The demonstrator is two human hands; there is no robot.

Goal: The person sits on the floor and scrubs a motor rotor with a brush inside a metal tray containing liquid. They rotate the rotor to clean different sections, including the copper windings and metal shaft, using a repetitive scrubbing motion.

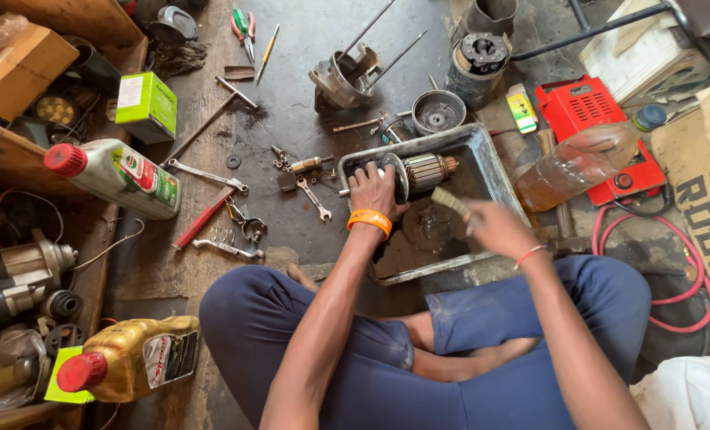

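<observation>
Head view, person seated cross-legged on workshop floor. L hand (pixel 373 189) wrapped around shaft end of motor armature (pixel 420 171), fingers closed on it; orange wristband (pixel 370 220) on that wrist. Armature lies horizontal over the grey metal tray (pixel 492 163), copper commutator end pointing to person's right. R hand (pixel 494 227) blurred, pinches a small brush (pixel 449 199) just beside armature, bristle end toward it. Tray floor wet/dirty, dark residue. Near tray, right: plastic bottle w/ amber liquid (pixel 582 163) lying tilted on red box (pixel 598 127). Left of tray: wrenches (pixel 313 197), small bolts, red-handled tool (pixel 203 217) on floor. Oil bottle w/ red cap (pixel 116 175) lies further left, well apart.
</observation>
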